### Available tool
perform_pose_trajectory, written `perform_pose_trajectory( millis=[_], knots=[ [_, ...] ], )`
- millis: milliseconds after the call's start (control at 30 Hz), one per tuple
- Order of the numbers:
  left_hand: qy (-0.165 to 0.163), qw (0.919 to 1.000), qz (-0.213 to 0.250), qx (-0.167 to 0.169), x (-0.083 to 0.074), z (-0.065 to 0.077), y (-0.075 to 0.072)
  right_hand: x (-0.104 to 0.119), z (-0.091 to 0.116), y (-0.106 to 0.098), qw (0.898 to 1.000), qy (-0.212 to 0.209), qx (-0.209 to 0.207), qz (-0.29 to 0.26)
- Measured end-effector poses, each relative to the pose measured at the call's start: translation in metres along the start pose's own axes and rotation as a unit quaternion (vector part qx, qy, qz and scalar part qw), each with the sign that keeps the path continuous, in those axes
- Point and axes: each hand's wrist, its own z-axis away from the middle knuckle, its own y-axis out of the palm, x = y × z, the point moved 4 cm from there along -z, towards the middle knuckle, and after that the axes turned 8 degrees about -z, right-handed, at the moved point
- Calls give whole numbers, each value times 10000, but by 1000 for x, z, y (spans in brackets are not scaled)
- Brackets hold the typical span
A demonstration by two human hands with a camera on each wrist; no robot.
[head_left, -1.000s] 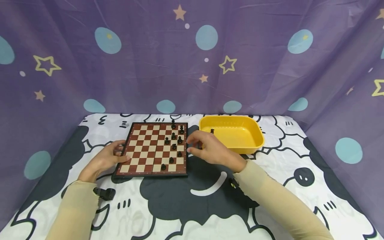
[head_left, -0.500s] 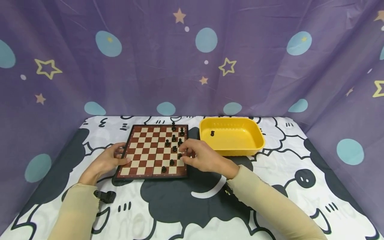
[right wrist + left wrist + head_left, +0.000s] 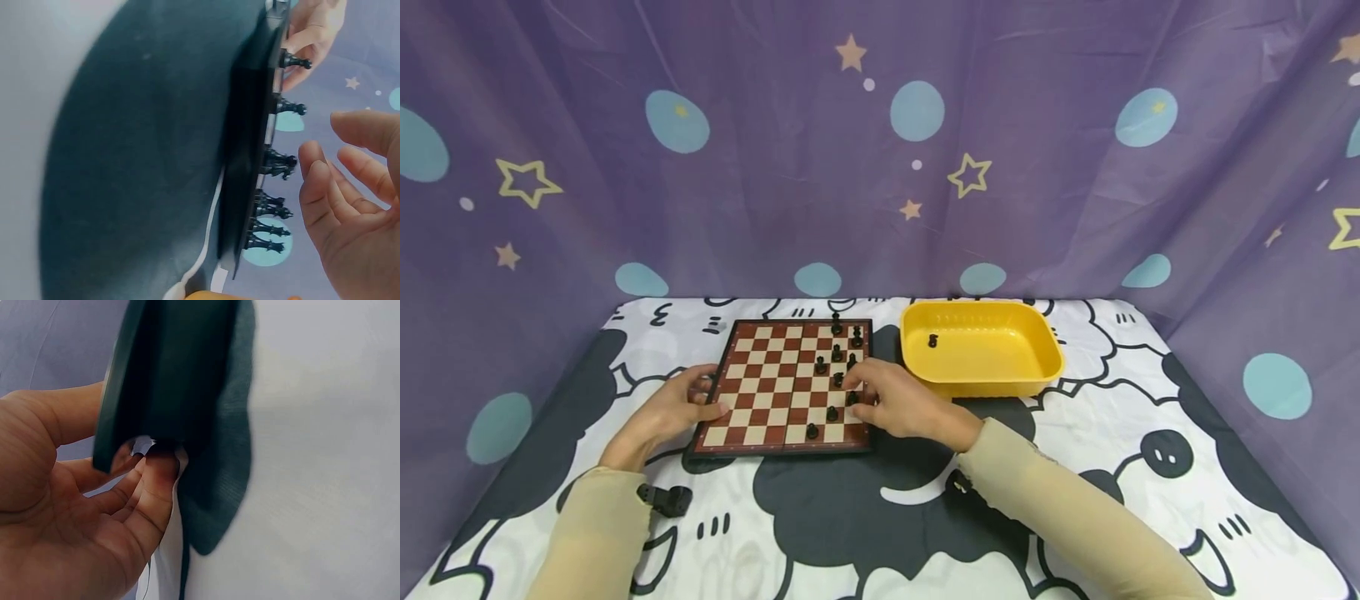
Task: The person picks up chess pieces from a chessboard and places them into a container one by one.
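A folding red-and-cream chessboard (image 3: 751, 404) lies flat, with several black chess pieces on its right half. My left hand (image 3: 658, 421) grips the board's left edge, thumb on top and fingers beneath; the left wrist view shows the dark board edge (image 3: 125, 381) between them. Over the right edge hovers my right hand (image 3: 906, 404), its thumb and fingers either side of a small black piece (image 3: 852, 398). In the right wrist view, this hand's fingertips (image 3: 310, 153) stand apart from the thumb, with nothing held. Two pawns (image 3: 832, 413) stand nearer the front edge.
A yellow plastic tray (image 3: 992, 389) stands right of the board, with one black chess piece (image 3: 932, 341) inside. The cloth (image 3: 820, 508) below carries a black-and-white cartoon print. Behind hangs a purple curtain (image 3: 865, 233).
My right hand has moved left and slightly forward, from the gap beside the tray to over the board's right edge. The left hand keeps its grip, and the pieces stand unchanged.
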Motion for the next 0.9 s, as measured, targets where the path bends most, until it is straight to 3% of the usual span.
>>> perform_pose_trajectory(
  millis=[300, 900],
  knots=[
    [-69, 10000, -42, 18, 0, 0, 1, -14, -6, 7, 9995, 253, 113, 141],
    [-21, 9999, -112, -45, 1, -1, 2, -31, -15, 12, 9986, 452, 24, -283]
  ],
)
